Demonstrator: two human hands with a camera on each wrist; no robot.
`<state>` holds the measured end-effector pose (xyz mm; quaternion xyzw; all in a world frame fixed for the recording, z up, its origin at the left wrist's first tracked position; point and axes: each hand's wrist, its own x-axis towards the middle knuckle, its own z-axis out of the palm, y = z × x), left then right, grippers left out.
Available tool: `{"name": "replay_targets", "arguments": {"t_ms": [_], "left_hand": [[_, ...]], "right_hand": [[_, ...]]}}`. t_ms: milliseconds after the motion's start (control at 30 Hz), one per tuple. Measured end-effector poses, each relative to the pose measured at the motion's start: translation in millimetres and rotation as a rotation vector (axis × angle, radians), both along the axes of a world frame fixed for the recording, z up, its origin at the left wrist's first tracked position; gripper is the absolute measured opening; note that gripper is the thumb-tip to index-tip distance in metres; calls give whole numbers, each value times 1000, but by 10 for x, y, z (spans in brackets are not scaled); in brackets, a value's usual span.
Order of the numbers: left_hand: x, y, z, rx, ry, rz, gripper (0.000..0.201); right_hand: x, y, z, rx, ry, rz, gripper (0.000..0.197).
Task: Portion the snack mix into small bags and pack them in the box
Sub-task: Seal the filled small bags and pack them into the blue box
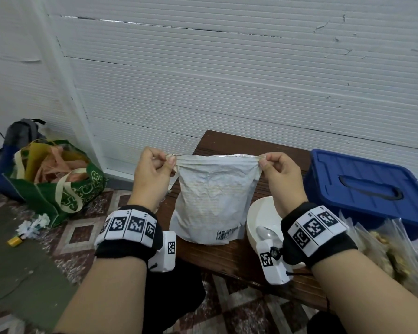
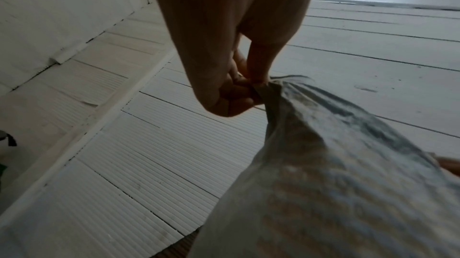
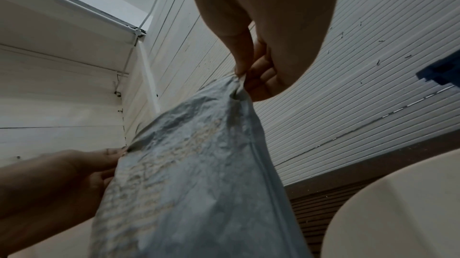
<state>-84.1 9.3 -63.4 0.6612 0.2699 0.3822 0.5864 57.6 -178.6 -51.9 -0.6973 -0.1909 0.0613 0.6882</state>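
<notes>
Wooden bench (image 1: 241, 256) | pouch (image 1: 212, 201) upright, top corners pinched by left hand (image 1: 152, 174) and right hand (image 1: 282, 174) | beside pouch: bowl (image 1: 258, 213) holding spoon (image 1: 267, 233); lidded blue box (image 1: 362, 186)

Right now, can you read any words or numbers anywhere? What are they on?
Big snack bag: a barcode near its bottom, digits too small to read; faint print lines, blurred.
Green tote bag: pale patterned lettering, not readable.
Wristbands: black-and-white square code markers with tiny characters beside them, too small to read.
Blue box: no text visible.
No word reads clearly.
</notes>
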Motion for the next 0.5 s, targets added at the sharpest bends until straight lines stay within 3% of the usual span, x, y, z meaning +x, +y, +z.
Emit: {"name": "replay_targets", "arguments": {"t_ms": [167,500], "left_hand": [[-42,6,56,-70,5,-99,22],[-79,23,83,-29,-42,-155,24]], "right_hand": [[-2,-84,12,-63,-11,129,7],[-37,-87,26,-131,-99,109,17]]}}
